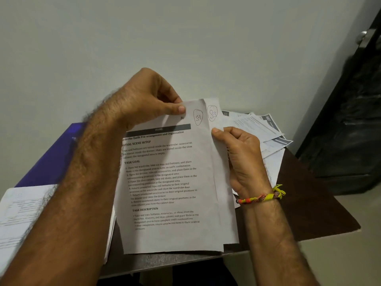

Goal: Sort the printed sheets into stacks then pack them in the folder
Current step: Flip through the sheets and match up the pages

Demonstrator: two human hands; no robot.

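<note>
While my left hand pinches the top corner of the front sheet, thumb on its face beside the circled "S-1", my right hand grips the right edge of the sheet behind, the one marked with a circled "S-3", I think. Both pages are up off the table, long axis running away from me, the front one overlapping the back one and shifted to the left. That's the relation that matters: front sheet belongs to the left hand, and the sorted stack lies down at my left, under that forearm, so the left is the nearer hand to drop it there. The blue folder sits beyond that stack, against the wall. The unsorted spread fans out behind my right hand, near the table's far right edge, some sheets overlapping. Room is tight, I judge: the table edge runs just under the pages' bottom edges, and the stack on the left overhangs the near edge.
</note>
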